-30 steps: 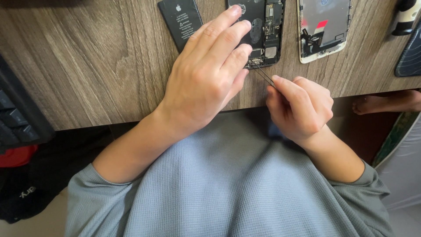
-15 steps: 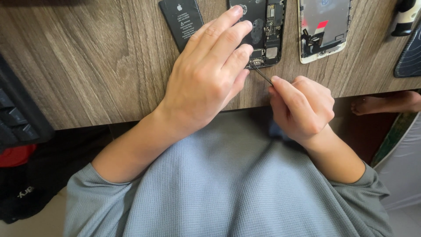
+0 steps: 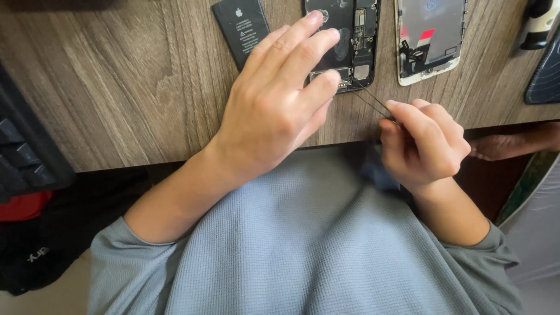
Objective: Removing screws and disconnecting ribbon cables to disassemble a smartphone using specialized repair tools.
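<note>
Left hand [image 3: 280, 99] flat and open, fingers spread over lower part of opened phone body [image 3: 344, 41], fingertips resting on it, nothing gripped. Phone body lying face-open on wooden worktop [image 3: 116, 87], dark inner boards and small parts showing, near far edge of view. Right hand [image 3: 423, 143] closed in pinch on thin metal tweezers [image 3: 373, 100], tips slanting up-left to bottom edge of phone body, just beside left little finger. Black flat battery [image 3: 240, 29] lying left of phone body, partly behind left index finger. Detached screen panel [image 3: 430, 38] lying right of phone body, back side up, apart from it. Dark case edge [image 3: 545, 76] at far right. Grey ribbed sleeves [image 3: 303, 251] on both forearms, near worktop's front edge.
</note>
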